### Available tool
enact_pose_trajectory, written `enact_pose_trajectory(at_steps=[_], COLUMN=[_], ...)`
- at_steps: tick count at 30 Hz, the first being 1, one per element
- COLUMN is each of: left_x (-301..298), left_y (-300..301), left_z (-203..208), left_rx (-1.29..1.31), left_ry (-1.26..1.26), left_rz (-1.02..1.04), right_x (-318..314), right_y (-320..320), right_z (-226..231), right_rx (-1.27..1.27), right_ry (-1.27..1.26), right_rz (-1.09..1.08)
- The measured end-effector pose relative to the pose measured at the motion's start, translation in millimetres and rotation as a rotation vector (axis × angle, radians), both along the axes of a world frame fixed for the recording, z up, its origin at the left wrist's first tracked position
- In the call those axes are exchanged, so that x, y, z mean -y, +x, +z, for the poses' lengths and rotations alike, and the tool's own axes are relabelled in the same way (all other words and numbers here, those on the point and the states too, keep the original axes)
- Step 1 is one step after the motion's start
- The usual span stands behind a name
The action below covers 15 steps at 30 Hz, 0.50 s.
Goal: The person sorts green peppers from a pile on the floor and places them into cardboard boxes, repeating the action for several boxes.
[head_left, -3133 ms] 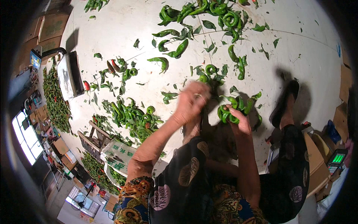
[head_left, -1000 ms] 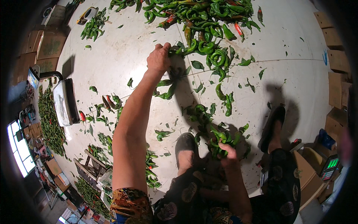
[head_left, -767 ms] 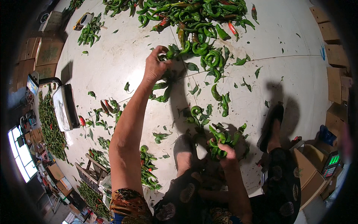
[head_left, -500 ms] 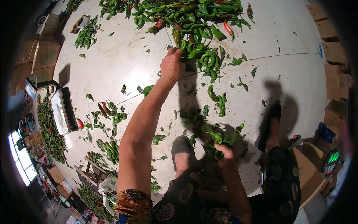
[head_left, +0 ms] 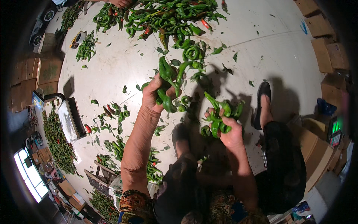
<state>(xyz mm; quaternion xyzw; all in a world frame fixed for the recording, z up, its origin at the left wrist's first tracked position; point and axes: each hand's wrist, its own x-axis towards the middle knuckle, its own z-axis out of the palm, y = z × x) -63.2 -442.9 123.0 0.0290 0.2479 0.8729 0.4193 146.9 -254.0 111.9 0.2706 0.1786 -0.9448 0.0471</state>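
Note:
My left hand [head_left: 156, 93] is closed round several green peppers [head_left: 166, 71], long and curled, lifted above the floor in the middle of the view. To its right, my right hand [head_left: 227, 128] grips another bunch of green peppers [head_left: 220, 112] over my shadow. Its fingers are partly hidden by the bunch. Beyond my hands a big heap of peppers [head_left: 171, 16], mostly green with some red, lies on the pale floor. A few curled peppers [head_left: 192, 52] trail from the heap toward my left hand.
Another person's hand [head_left: 121, 3] rests at the heap's far left edge. Left stands a platform scale [head_left: 67, 119], with a smaller pepper pile [head_left: 85, 48] farther off and a long heap [head_left: 57, 142] beyond. Cardboard boxes [head_left: 322, 52] line the right. A small wooden stool [head_left: 99, 175] stands lower left.
My left hand has drawn back from the heap's near edge, bringing peppers with it. My right hand has risen with its bunch. Another person's hand has come into view at the top.

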Motion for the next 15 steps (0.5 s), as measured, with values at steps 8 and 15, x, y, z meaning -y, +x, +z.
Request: enact_pose_trajectory(at_steps=[8,15], left_x=[-31.4,-74.9], left_y=[56.5,82.5], left_z=[64.3,135.5], left_rx=[0.015,-0.13], left_ry=[-0.092,-0.187], left_rz=[-0.175,-0.352], right_x=[-8.5,-24.0], right_y=[-2.9,27.4], right_z=[69.9,123.7], right_rx=[-0.215,-0.227], right_ry=[0.047,0.095], right_rz=[-0.108,-0.241])
